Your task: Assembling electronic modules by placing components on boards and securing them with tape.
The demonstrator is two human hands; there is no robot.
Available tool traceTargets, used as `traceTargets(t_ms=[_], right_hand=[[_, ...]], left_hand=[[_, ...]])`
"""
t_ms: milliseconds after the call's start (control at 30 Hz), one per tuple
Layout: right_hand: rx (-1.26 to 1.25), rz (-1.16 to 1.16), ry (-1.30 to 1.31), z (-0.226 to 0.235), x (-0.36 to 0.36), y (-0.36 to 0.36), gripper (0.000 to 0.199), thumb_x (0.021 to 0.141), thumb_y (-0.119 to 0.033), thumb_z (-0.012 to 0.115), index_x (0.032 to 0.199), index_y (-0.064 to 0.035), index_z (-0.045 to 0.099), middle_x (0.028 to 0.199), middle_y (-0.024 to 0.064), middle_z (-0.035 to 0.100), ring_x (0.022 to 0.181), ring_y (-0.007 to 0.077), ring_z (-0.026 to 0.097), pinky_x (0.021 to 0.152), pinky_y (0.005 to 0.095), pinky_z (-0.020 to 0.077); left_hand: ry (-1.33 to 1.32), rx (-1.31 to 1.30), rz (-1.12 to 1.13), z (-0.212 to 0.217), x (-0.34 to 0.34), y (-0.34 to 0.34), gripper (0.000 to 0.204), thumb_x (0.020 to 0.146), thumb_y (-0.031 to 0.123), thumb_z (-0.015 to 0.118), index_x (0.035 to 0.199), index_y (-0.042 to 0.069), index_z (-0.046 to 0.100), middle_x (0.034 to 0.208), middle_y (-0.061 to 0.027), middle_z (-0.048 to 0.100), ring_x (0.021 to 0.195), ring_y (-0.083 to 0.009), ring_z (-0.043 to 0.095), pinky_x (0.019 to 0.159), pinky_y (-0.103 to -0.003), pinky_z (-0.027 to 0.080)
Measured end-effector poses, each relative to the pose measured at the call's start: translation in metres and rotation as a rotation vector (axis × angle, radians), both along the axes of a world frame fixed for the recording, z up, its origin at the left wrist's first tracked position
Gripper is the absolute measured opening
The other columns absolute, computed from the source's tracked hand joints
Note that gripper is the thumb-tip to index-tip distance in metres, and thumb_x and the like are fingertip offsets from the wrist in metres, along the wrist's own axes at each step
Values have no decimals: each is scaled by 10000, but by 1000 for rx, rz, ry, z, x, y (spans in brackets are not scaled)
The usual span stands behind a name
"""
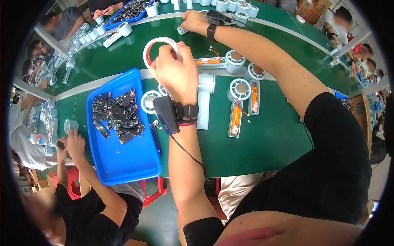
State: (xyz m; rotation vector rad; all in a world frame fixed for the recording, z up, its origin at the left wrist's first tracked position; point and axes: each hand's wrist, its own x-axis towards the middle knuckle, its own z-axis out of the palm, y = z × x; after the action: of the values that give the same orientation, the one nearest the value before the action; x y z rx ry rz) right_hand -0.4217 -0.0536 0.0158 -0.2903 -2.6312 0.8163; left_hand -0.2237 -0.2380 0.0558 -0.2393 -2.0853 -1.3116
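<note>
My left hand is closed on a roll of tape, a wide white ring with red marks, over the middle of the green bench. Beyond it, my right hand reaches to the far side, its fingers curled at the end of a light grey fan handle; the palm side is hidden. Between my arms lie grey handheld fans with round heads. One fan lies past my left wrist, an orange battery in its open handle. Two more, a nearer fan and a fan beside it, also show batteries and loose wires.
A blue tray with several black circuit boards stands to my left. A co-worker's hands work beyond it. Another blue tray and a row of fan heads sit at the far side. A pale rail crosses the bench.
</note>
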Motion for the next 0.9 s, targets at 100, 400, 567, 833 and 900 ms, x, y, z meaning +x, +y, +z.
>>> traceTargets(t_ms=[100, 400, 567, 833, 900], right_hand=[[236, 34, 39, 6, -5, -3, 479, 701, -264, 849, 1117, -96, 681, 959, 177, 737, 926, 290, 718, 794, 420, 551], [226, 400, 318, 32, 42, 11, 289, 840, -202, 746, 1089, -65, 696, 1091, 116, 655, 915, 292, 671, 828, 390, 540], [-16, 845, 334, 100, 152, -23, 289, 913, -107, 680, 1200, -76, 688, 1107, 60, 624, 801, 131, 658, 697, 255, 535], [183, 874, 439, 106, 193, -24, 307, 883, -93, 715, 1187, -65, 682, 1142, 50, 619, 804, 122, 655, 602, 227, 519], [149, 901, 460, 104, 194, -22, 252, 865, -74, 728, 1112, -57, 683, 1140, 54, 625, 796, 120, 643, 604, 232, 517]], left_hand=[[-34, 26, -16, 1, 1, 1, 233, 913, 245, 650, 848, 23, 628, 682, -93, 652, 684, -296, 593, 890, -404, 410], [-107, 164, -153, -4, 0, 5, 260, 939, 231, 585, 1064, 23, 677, 769, -89, 694, 787, -296, 601, 933, -426, 404], [8, 95, -209, -1, 0, -3, 313, 957, 201, 546, 1178, 24, 681, 782, -93, 690, 779, -276, 608, 928, -411, 400], [174, 3, -141, 3, 4, 5, 298, 960, 183, 548, 1169, 35, 700, 714, -79, 661, 718, -230, 608, 900, -367, 381], [177, -25, -142, 1, 4, 4, 290, 959, 180, 550, 1158, 35, 703, 709, -77, 658, 712, -231, 605, 891, -367, 379]])
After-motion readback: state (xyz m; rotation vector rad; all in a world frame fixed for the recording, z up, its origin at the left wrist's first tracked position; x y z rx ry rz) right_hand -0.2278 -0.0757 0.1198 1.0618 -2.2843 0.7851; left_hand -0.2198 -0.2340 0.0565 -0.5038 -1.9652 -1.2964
